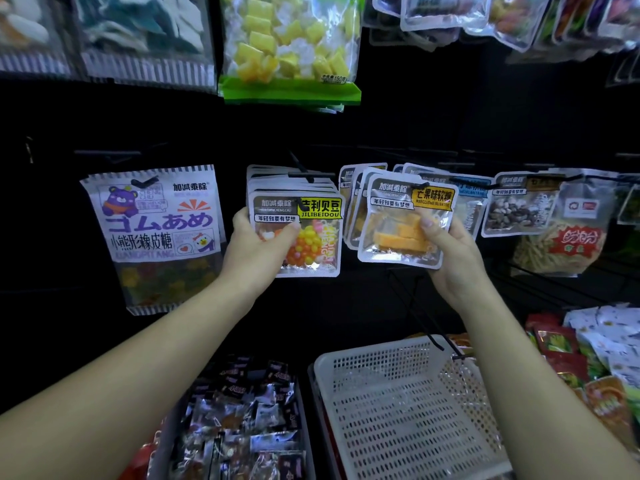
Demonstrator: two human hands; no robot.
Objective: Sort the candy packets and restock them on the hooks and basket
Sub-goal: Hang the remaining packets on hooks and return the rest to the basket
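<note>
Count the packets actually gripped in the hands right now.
2. The left hand grips a jelly-bean packet fronting a hooked stack; the right hand grips a mango packet. Either may pinch more behind, hidden.

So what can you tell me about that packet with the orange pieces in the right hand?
The packet is a flat, glossy plastic pouch with a pale border, rounded corners and a clear window showing orange slabs. A grey header carries white characters; a yellow label with black characters sits at the top right. It faces the camera, upright, slightly tilted. The right hand pinches its right side, thumb on the front. Its top reaches a black hook; similar packets hang just behind.
</note>
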